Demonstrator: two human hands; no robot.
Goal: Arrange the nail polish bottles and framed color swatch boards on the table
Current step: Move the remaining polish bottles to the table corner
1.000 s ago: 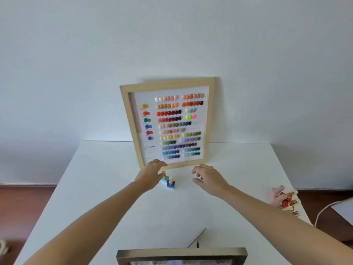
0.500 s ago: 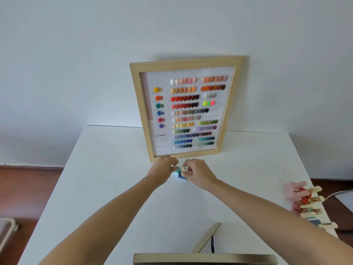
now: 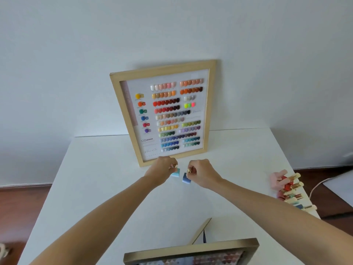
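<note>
Left hand [image 3: 163, 169] pinches the gold cap of a light blue bottle [image 3: 176, 173], right hand [image 3: 201, 172] pinches the cap of a darker blue bottle [image 3: 186, 178]; both bottles tilted, side by side, mid-table [image 3: 95, 188], just near of the wood-framed swatch board [image 3: 164, 115] leaning on the wall. More bottles [image 3: 290, 190] lie along the right edge; second framed board [image 3: 191, 252] at near edge

Wood-framed swatch board [image 3: 164, 113] upright at counter back, leaning on wall. Light blue bottle [image 3: 176, 173] and darker blue bottle [image 3: 186, 179] just before it, tilted, gold caps pinched. Bottle cluster [image 3: 290, 190] lies at right edge. Second frame [image 3: 191, 250] near front edge.
</note>
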